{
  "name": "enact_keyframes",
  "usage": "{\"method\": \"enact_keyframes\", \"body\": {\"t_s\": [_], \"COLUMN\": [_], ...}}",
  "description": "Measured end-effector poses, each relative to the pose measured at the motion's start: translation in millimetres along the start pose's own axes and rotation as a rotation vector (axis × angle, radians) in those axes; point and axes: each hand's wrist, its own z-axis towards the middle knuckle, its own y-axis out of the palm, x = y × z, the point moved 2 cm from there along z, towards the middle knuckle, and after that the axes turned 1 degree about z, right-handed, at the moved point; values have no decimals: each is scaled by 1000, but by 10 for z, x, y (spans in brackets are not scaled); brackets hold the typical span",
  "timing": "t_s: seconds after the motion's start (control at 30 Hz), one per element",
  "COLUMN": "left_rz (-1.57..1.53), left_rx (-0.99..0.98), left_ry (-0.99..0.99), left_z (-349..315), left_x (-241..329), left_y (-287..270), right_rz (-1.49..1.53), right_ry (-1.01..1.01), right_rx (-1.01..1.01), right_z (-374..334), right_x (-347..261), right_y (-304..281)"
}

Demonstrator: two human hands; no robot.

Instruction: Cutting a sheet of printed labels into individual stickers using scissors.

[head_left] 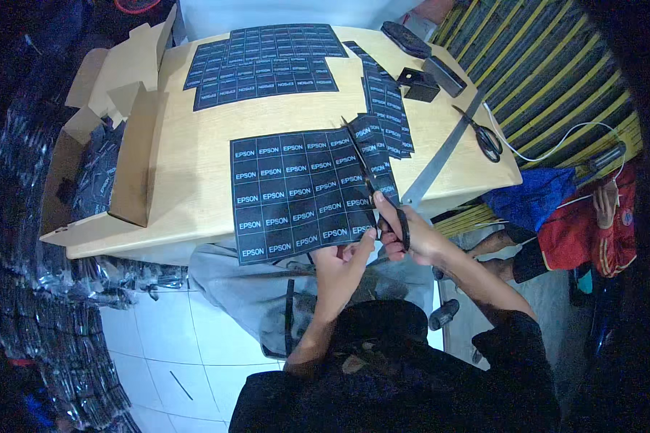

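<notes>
A black sheet printed with a grid of rectangular labels lies partly on the wooden table and juts over its near edge. My left hand pinches the sheet's near edge, thumb on top and fingers underneath. Just right of it, my right hand grips black-handled scissors. Their blades reach away from me along the sheet's rightmost column, which curls up beside the blade. The tips show near the sheet's far edge.
Overlapping black sheets lie at the back, narrower ones at right. A cardboard box with dark pieces stands left. Right are a metal ruler, spare scissors and a cable. Someone in red sits beyond.
</notes>
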Motion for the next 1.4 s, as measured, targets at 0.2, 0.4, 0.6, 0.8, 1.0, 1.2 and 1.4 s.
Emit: {"method": "enact_keyframes", "body": {"t_s": [0.2, 0.4, 0.6, 0.8, 1.0, 1.2, 1.4], "left_rz": [-4, 36, -13, -72, -10, -266, -190], "left_rx": [-1, 3, -12, 2, 99, 228, 205], "left_ry": [9, 48, 36, 45, -14, -148, -77], "left_z": [41, 32, 56, 76, 91, 26, 43], "left_x": [-50, -27, -77, -52, -65, -157, -222], "left_y": [-2, -2, 8, 5, -6, -172, -226], "right_rz": [-51, -80, -82, -106, -148, -289, -350], "right_ry": [-7, -20, -76, -149, -153, -515, -729], "right_rx": [18, 16, 7, 31, 5, 150, 217], "right_z": [22, 20, 62, 99, 204, -41, -309], "right_x": [-41, -45, -13, -84, -181, -203, 211], "right_y": [-1, 13, -2, 3, -204, -265, -358]}}
